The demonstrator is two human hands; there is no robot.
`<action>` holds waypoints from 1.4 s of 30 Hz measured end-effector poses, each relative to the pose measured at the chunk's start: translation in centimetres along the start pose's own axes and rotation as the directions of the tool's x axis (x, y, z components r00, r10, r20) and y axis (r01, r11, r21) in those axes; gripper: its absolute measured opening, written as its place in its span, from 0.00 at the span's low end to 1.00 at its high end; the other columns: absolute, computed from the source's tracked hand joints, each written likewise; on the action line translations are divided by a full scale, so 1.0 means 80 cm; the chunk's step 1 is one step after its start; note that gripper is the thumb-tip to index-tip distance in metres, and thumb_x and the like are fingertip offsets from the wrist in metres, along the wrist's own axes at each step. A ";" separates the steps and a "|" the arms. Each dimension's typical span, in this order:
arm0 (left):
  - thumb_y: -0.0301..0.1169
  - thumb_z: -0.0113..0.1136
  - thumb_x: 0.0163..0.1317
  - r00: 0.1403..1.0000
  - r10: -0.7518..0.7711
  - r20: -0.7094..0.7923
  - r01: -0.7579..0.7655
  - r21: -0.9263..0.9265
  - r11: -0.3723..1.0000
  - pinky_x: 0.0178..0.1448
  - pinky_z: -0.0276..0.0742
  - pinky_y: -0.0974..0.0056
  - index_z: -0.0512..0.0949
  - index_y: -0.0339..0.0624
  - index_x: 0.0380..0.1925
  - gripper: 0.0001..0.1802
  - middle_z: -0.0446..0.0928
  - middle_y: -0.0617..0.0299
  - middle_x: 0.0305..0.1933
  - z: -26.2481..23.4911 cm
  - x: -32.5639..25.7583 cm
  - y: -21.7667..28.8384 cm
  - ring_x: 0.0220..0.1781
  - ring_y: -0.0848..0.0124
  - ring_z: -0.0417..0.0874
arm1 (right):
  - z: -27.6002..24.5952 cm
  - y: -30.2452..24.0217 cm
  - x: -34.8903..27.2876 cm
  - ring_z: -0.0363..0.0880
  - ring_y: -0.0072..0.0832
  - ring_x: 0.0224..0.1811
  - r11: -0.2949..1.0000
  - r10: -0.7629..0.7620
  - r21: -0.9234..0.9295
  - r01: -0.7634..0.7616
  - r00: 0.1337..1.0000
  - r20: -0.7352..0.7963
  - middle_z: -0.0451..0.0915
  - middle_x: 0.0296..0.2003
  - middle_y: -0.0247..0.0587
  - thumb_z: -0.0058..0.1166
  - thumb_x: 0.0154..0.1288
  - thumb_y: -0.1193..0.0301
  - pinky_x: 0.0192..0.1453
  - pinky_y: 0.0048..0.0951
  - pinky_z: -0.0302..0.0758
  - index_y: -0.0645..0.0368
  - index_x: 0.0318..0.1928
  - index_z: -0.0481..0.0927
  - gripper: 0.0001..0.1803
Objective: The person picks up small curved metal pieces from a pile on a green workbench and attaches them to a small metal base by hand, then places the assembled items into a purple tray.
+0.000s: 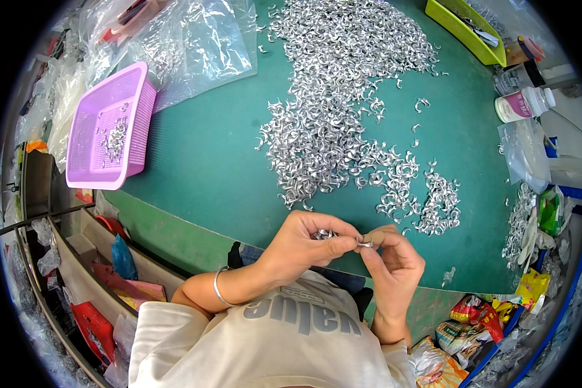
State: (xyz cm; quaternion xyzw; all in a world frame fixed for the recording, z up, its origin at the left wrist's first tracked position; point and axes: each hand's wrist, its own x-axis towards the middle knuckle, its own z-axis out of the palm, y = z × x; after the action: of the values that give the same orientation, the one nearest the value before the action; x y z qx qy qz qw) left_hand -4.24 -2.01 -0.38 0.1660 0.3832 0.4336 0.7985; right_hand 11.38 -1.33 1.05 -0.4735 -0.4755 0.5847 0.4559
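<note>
Both hands meet over the near edge of the green table. My left hand (310,240) is closed round several small curved silvery metal pieces (324,235), which show between its fingers. Pinched between the fingertips of both hands is one curved metal piece (366,244). My right hand (394,262) grips it with thumb and forefinger, its other fingers curled. Just beyond the hands spreads a large heap of the same metal pieces (317,129), with a smaller cluster (440,205) off to its right.
A purple basket (103,174) with some metal pieces stands at the left on the green table (207,168). Clear plastic bags (207,45) lie at the far left. At the right are a green tray (469,35), a white bottle (524,105) and more metal pieces (518,226).
</note>
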 end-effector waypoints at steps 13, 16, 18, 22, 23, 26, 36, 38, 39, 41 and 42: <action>0.28 0.59 0.57 0.998 -0.027 0.058 0.034 -0.131 0.991 0.19 0.52 0.78 0.78 0.31 0.36 0.11 0.77 0.59 0.29 0.000 0.000 0.001 0.20 0.84 0.62 | 0.004 -0.003 0.000 0.72 0.27 0.32 0.958 -0.186 -0.223 0.180 0.983 -0.006 0.79 0.28 0.40 0.57 0.46 0.87 0.36 0.24 0.67 0.67 0.31 0.76 0.09; 0.26 0.57 0.58 0.999 -0.015 0.038 0.019 -0.103 0.994 0.20 0.52 0.77 0.77 0.30 0.37 0.10 0.77 0.58 0.29 0.002 -0.002 0.002 0.20 0.83 0.61 | 0.006 -0.006 0.002 0.72 0.30 0.31 0.898 -0.282 -0.353 0.262 0.959 -0.006 0.79 0.28 0.41 0.57 0.44 0.87 0.35 0.25 0.68 0.67 0.31 0.77 0.10; 0.24 0.56 0.58 0.999 -0.016 0.046 0.021 -0.107 0.994 0.20 0.51 0.77 0.76 0.30 0.38 0.10 0.76 0.58 0.28 0.003 -0.002 0.003 0.20 0.83 0.60 | 0.006 -0.007 0.002 0.72 0.31 0.31 0.867 -0.324 -0.400 0.296 0.946 -0.003 0.78 0.28 0.41 0.57 0.44 0.87 0.34 0.26 0.68 0.67 0.31 0.78 0.10; 0.24 0.55 0.59 0.997 -0.020 0.079 0.030 -0.124 0.992 0.20 0.51 0.77 0.75 0.30 0.40 0.10 0.73 0.62 0.26 0.002 -0.002 0.002 0.21 0.84 0.59 | 0.004 -0.008 0.002 0.72 0.32 0.31 0.802 -0.387 -0.487 0.348 0.922 0.021 0.78 0.28 0.42 0.59 0.43 0.86 0.34 0.26 0.68 0.67 0.30 0.78 0.10; 0.24 0.55 0.59 0.996 -0.020 0.086 0.031 -0.126 0.992 0.20 0.51 0.77 0.75 0.30 0.40 0.10 0.72 0.63 0.26 0.002 -0.002 0.002 0.21 0.84 0.59 | 0.004 -0.009 0.003 0.72 0.32 0.31 0.775 -0.405 -0.517 0.363 0.914 0.033 0.78 0.28 0.42 0.59 0.43 0.86 0.34 0.26 0.68 0.66 0.30 0.78 0.10; 0.30 0.53 0.61 0.998 -0.033 0.057 0.040 -0.116 0.992 0.20 0.52 0.77 0.75 0.31 0.38 0.11 0.73 0.63 0.28 0.003 0.001 0.000 0.22 0.83 0.62 | 0.002 -0.007 0.004 0.72 0.33 0.31 0.721 -0.433 -0.568 0.398 0.898 0.080 0.78 0.28 0.42 0.60 0.42 0.85 0.34 0.27 0.69 0.66 0.31 0.79 0.11; 0.21 0.42 0.49 0.988 0.127 0.093 -0.108 -0.182 0.977 0.20 0.57 0.74 0.73 0.31 0.31 0.11 0.71 0.56 0.27 -0.011 0.015 -0.009 0.22 0.77 0.65 | 0.002 0.024 0.073 0.69 0.35 0.38 0.321 -0.340 -0.881 0.347 0.911 0.235 0.73 0.36 0.40 0.57 0.48 0.77 0.42 0.34 0.64 0.62 0.38 0.76 0.13; 0.22 0.41 0.47 0.985 0.163 -0.048 -0.165 -0.035 0.986 0.20 0.57 0.74 0.73 0.31 0.31 0.12 0.69 0.56 0.24 -0.002 0.013 -0.004 0.20 0.76 0.63 | 0.001 0.038 0.076 0.68 0.35 0.39 0.331 -0.315 -0.876 0.350 0.917 0.246 0.72 0.36 0.39 0.56 0.51 0.75 0.43 0.36 0.61 0.61 0.38 0.75 0.12; 0.23 0.42 0.51 0.989 0.142 -0.031 -0.144 -0.060 0.988 0.20 0.57 0.74 0.73 0.31 0.32 0.11 0.70 0.57 0.25 -0.006 0.014 -0.005 0.20 0.77 0.64 | -0.001 0.039 0.074 0.68 0.35 0.38 0.341 -0.305 -0.875 0.343 0.921 0.242 0.72 0.36 0.38 0.56 0.50 0.76 0.43 0.36 0.61 0.61 0.38 0.75 0.12; 0.25 0.44 0.58 0.995 0.100 0.009 -0.098 -0.111 0.989 0.21 0.57 0.76 0.74 0.32 0.34 0.10 0.71 0.59 0.27 -0.016 0.016 -0.007 0.22 0.80 0.65 | -0.009 0.042 0.075 0.70 0.33 0.33 0.409 -0.419 -0.821 0.398 0.881 0.219 0.74 0.31 0.38 0.56 0.50 0.79 0.38 0.31 0.64 0.61 0.35 0.76 0.09; 0.27 0.44 0.60 0.998 0.068 -0.006 -0.069 -0.097 0.993 0.20 0.56 0.76 0.74 0.32 0.35 0.11 0.71 0.60 0.26 -0.017 0.017 -0.007 0.21 0.80 0.63 | -0.012 0.041 0.074 0.70 0.31 0.31 0.526 -0.383 -0.782 0.335 0.914 0.134 0.74 0.29 0.38 0.55 0.51 0.80 0.35 0.29 0.64 0.61 0.35 0.76 0.08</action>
State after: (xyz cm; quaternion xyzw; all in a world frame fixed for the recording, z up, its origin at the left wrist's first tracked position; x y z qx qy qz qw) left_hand -4.51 -1.29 -2.24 0.1394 0.3568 0.4791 0.7898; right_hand 11.30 4.15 -2.99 -0.5327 -0.7581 0.1940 0.3223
